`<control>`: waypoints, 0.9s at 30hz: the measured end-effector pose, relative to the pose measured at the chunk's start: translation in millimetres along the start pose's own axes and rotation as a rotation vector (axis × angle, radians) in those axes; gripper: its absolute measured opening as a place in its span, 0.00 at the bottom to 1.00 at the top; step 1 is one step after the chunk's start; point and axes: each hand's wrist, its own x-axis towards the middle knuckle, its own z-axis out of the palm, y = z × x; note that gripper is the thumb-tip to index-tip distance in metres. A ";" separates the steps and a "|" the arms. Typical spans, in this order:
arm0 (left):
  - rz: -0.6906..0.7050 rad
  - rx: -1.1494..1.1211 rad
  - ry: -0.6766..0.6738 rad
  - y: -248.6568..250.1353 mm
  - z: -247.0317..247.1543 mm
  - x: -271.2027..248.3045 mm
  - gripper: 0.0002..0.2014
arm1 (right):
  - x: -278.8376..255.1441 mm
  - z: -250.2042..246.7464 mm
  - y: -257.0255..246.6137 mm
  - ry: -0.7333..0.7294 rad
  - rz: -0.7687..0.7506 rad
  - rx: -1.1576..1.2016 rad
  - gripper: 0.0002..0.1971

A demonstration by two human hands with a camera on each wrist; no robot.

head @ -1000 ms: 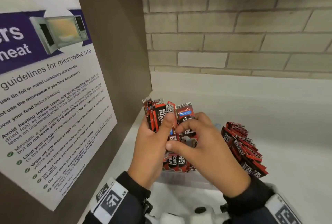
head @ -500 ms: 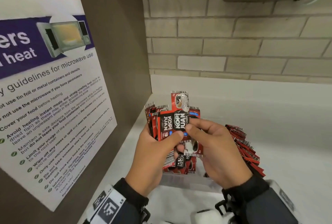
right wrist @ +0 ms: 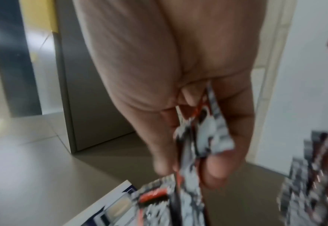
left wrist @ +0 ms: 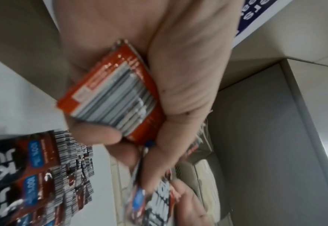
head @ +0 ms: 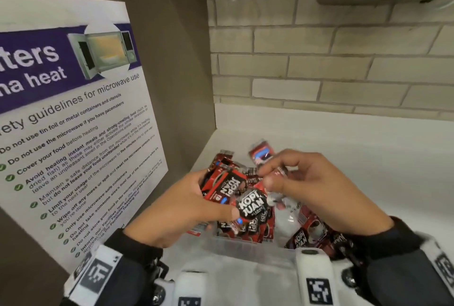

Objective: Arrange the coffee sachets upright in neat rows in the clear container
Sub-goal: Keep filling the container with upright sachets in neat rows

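Note:
My left hand (head: 214, 198) grips a stack of red and black coffee sachets (head: 227, 182) above the clear container (head: 248, 249); the left wrist view shows the stack's edges (left wrist: 111, 97) wedged between thumb and fingers. My right hand (head: 266, 176) pinches a single sachet (head: 253, 203) against the front of that stack, and the right wrist view shows it blurred (right wrist: 203, 137) between thumb and fingers. More sachets (head: 256, 230) stand in the container's left part.
A leaning pile of sachets (head: 310, 235) sits at the right end of the container, on the white counter (head: 356, 158). A brown side panel with a microwave poster (head: 73, 133) stands close on the left. A brick wall (head: 319, 65) closes off the back.
The single sachet, raised above the stack half a second ago, now lies lower against the stack's front. Both hands have dropped slightly toward the container.

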 end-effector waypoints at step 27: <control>0.203 -0.465 0.512 -25.5 28.5 31.7 0.14 | 17.7 58.7 25.3 0.178 -0.115 0.022 0.07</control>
